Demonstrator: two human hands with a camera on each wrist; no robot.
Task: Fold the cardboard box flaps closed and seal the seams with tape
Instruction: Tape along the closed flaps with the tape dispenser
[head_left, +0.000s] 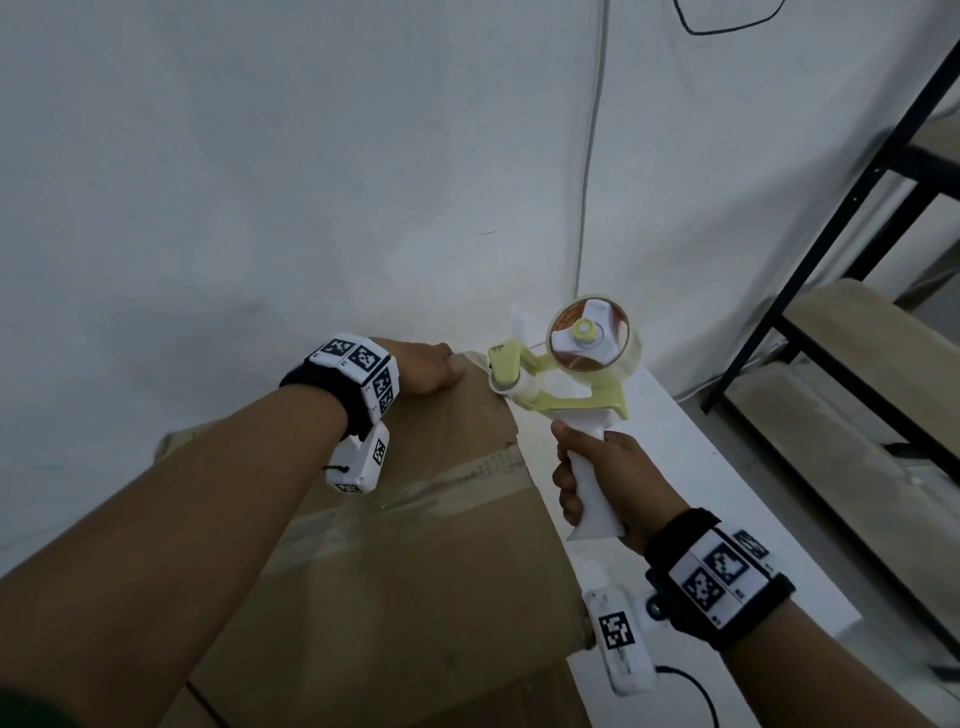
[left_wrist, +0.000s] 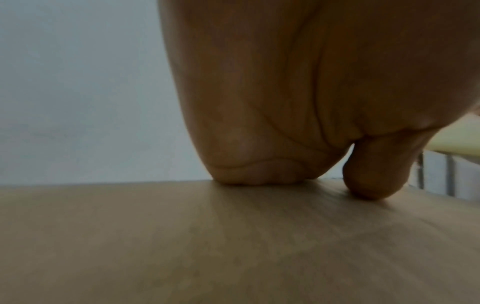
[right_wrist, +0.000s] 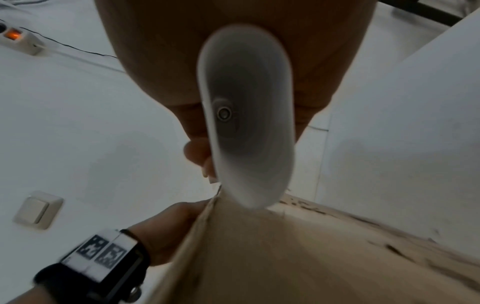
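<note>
- A plain white wall (head_left: 311, 156) fills the background, with a thin grey cable (head_left: 589, 156) hanging down it just behind the work.
- A large brown cardboard box (head_left: 415, 545) sits on a white table (head_left: 701, 467), close against the wall. Its top flaps are folded shut, and a strip of clear tape (head_left: 363, 514) already runs across the top seam.
- To the right, well apart from the box, stands a black metal shelving frame (head_left: 831, 234) with pale wooden shelves.
- The left hand (head_left: 423, 371) rests at the box's far top edge: the palm and thumb press on the cardboard and the fingers bend over the edge, out of sight.
- The right hand (head_left: 608, 483) is wrapped tightly around the white handle of a pale yellow tape dispenser (head_left: 566, 374) carrying a roll of clear tape. Its front roller sits at the box's far right corner, just beside the left hand.
- In the right wrist view, a white power strip (right_wrist: 19, 40) with a glowing orange switch and a pale wall switch (right_wrist: 37, 209) show on the wall.
</note>
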